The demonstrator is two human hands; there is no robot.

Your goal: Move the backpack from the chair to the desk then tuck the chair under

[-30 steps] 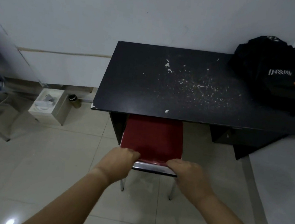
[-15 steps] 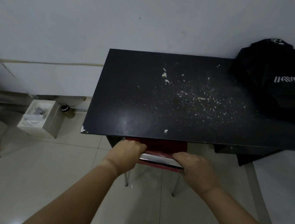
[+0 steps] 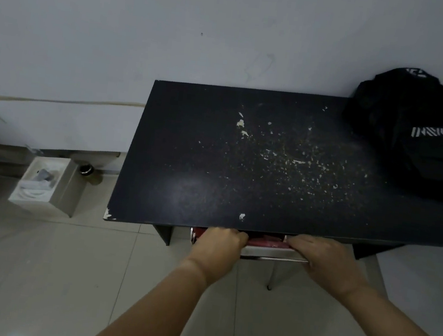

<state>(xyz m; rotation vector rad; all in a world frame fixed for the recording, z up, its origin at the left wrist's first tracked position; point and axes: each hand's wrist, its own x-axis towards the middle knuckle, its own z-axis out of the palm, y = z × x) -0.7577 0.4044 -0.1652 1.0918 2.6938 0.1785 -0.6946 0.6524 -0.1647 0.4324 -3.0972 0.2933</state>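
Observation:
The black backpack (image 3: 417, 137) lies on the far right of the black desk (image 3: 213, 183), against the wall. The red chair (image 3: 266, 245) sits almost wholly under the desk; only a strip of red seat and its chrome back rail show below the desk's front edge. My left hand (image 3: 218, 246) grips the left end of that rail. My right hand (image 3: 320, 259) grips the right end. One chrome chair leg shows between my arms.
An open white box (image 3: 44, 183) with small items stands on the tiled floor left of the desk, with a dark round object (image 3: 86, 169) beside it. The desk top is scuffed with pale flecks. A metal frame shows at the far left edge.
Both hands have pushed the chair forward under the desk. The red seat was mostly exposed one second ago; now only a thin strip shows. The backpack has not moved.

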